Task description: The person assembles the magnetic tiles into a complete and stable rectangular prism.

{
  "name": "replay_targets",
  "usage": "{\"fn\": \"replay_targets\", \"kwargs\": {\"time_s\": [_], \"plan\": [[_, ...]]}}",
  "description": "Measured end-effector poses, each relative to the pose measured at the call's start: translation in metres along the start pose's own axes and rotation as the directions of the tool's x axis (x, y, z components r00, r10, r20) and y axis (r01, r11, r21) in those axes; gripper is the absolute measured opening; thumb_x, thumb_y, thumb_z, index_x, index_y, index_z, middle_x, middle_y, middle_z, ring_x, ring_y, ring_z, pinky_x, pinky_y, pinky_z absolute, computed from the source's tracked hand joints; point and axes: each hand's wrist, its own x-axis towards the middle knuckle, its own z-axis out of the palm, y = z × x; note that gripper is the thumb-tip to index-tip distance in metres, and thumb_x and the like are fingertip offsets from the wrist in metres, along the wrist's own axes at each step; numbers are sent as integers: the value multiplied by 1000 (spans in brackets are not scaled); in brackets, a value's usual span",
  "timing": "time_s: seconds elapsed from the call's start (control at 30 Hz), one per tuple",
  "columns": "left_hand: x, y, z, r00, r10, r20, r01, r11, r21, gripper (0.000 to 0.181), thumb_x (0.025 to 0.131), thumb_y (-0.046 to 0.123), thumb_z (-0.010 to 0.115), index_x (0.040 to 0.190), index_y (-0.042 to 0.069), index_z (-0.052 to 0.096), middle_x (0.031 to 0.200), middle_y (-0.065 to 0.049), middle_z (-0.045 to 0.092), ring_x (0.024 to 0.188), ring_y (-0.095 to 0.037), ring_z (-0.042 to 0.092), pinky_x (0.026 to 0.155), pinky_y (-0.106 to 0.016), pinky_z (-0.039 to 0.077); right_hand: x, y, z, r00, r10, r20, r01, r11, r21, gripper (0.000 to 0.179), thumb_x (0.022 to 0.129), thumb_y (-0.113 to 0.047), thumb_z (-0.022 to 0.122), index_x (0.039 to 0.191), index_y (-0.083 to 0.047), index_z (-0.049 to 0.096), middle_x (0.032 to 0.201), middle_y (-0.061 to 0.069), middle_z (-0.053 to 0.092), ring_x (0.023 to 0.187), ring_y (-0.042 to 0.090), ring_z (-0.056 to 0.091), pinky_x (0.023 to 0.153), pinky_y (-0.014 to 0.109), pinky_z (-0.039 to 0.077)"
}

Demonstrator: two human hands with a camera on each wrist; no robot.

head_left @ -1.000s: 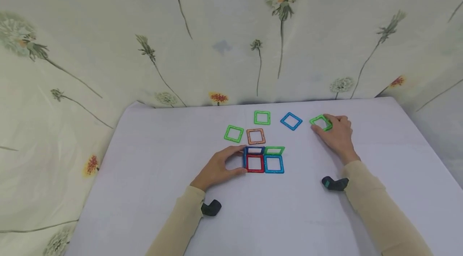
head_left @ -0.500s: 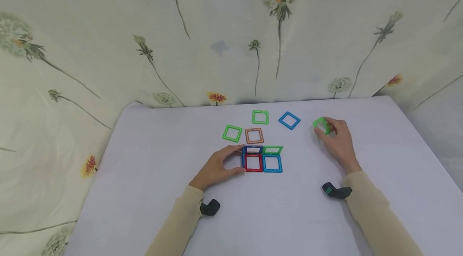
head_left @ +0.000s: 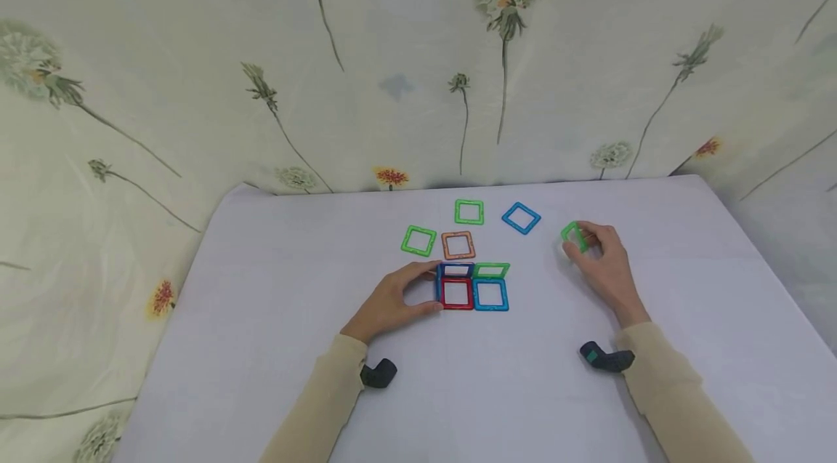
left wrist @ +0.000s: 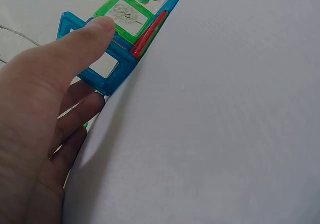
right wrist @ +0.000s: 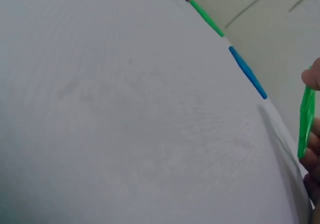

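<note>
In the head view my left hand (head_left: 392, 303) grips the left side of a small build of square magnetic tiles, thumb and fingers at opposite ends of an upright blue tile (left wrist: 122, 73). Flat in that build lie a red tile (head_left: 458, 307) and a light blue tile (head_left: 492, 307). Along their back edge stand a dark blue tile (head_left: 456, 264) and a green tile (head_left: 492, 275), which tilts backward. To the right, my right hand (head_left: 611, 270) pinches another green tile (right wrist: 306, 119) between thumb and fingers, held tilted above the table.
Behind the build, loose tiles lie flat on the white tablecloth (head_left: 275, 317): a green one (head_left: 406, 239), an orange one (head_left: 459, 256), another green one (head_left: 469, 222) and a blue one (head_left: 529, 209) turned cornerwise. A flower-patterned cloth (head_left: 366, 129) hangs along the table's back edge.
My right hand has lifted its green tile off the table, tipped it up and drawn it slightly nearer. The left hand and the build stay in place.
</note>
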Motion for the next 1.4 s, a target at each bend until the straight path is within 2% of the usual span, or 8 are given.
{"fn": "replay_targets", "kwargs": {"time_s": [0.33,0.57,0.77,0.9,1.07,1.23,1.4], "plan": [[0,-4,2,1000,6,-7,-6,1000,9,72,80,44,72,142,36,37,127,9,56,118,-6,51,105,-34,43,-8,0,1,1000,-24,-8,24,998,56,57,90,-45,59,136,-15,46,117,2,49,104,11,41,93,34,31],[0,-5,3,1000,5,-8,-5,1000,23,73,80,42,73,142,36,37,130,9,55,120,-6,51,105,-35,43,-15,-5,5,998,-47,35,44,995,85,55,91,-40,60,137,-15,45,118,5,50,107,12,44,98,40,34],[0,-4,2,1000,-10,-6,10,1000,27,72,80,43,72,142,36,37,131,9,55,120,-7,51,105,-35,43,-21,-8,8,996,-70,56,66,995,70,52,90,-37,61,136,-16,46,116,3,52,105,9,46,93,24,35],[-1,-4,3,1000,-13,-9,14,999,29,72,80,44,72,142,37,37,131,9,54,120,-6,50,105,-35,44,-24,-11,9,993,-95,73,88,992,94,51,90,-33,63,135,-16,46,116,2,53,104,11,47,91,18,34],[-1,-4,3,1000,-11,-11,12,1000,28,71,80,45,72,142,38,37,130,10,55,120,-4,50,105,-34,44,-31,-23,7,986,-128,110,113,984,140,49,90,-19,64,135,-11,45,121,2,52,106,17,49,92,12,35],[0,-5,4,1000,4,-7,-4,1000,23,72,80,45,72,142,37,37,131,9,55,120,-6,50,105,-35,43,-44,-49,1,973,-183,138,153,967,203,46,89,-9,64,131,-3,47,117,7,54,104,25,50,91,12,37],[0,-4,4,1000,11,-5,-11,1000,21,72,80,43,73,143,34,37,131,9,54,119,-7,51,105,-35,43,-48,-53,2,960,-235,152,194,951,240,45,88,-6,64,129,-1,48,112,9,55,102,26,51,90,11,40]]}}
